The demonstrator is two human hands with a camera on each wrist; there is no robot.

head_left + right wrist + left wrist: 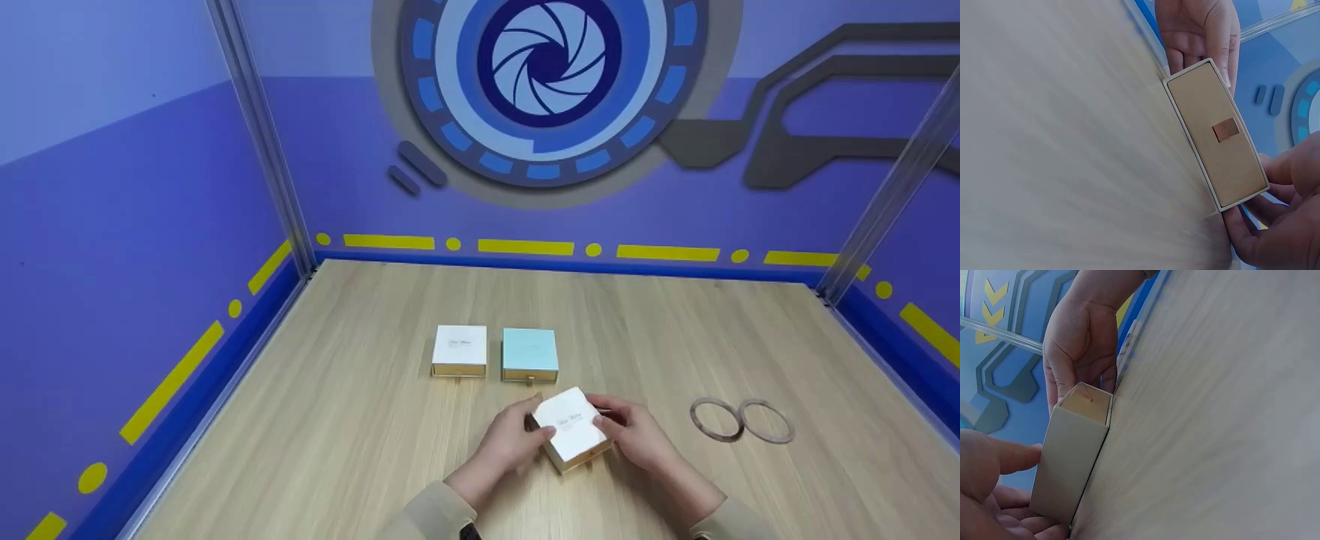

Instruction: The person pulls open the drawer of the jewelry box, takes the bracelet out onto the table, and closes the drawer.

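A small white drawer box (568, 429) is held between both hands near the front of the table, turned at an angle. My left hand (511, 436) grips its left side, with the thumb on the top edge. On the opposite side my right hand (639, 436) holds it, thumb also at the top edge. In the right wrist view the tan drawer front (1207, 163) faces the camera, a short brown pull tab (1226, 129) at its middle. The drawer looks flush with the sleeve. Some fingers of both hands are hidden behind the box.
Just beyond the hands stand another white drawer box (460, 346) and a mint-green drawer box (529, 349), side by side. To the right lie two bangle-like rings, a darker ring (716, 437) and a paler ring (772, 440). Blue printed panels (337, 172) enclose the wooden table (300, 450).
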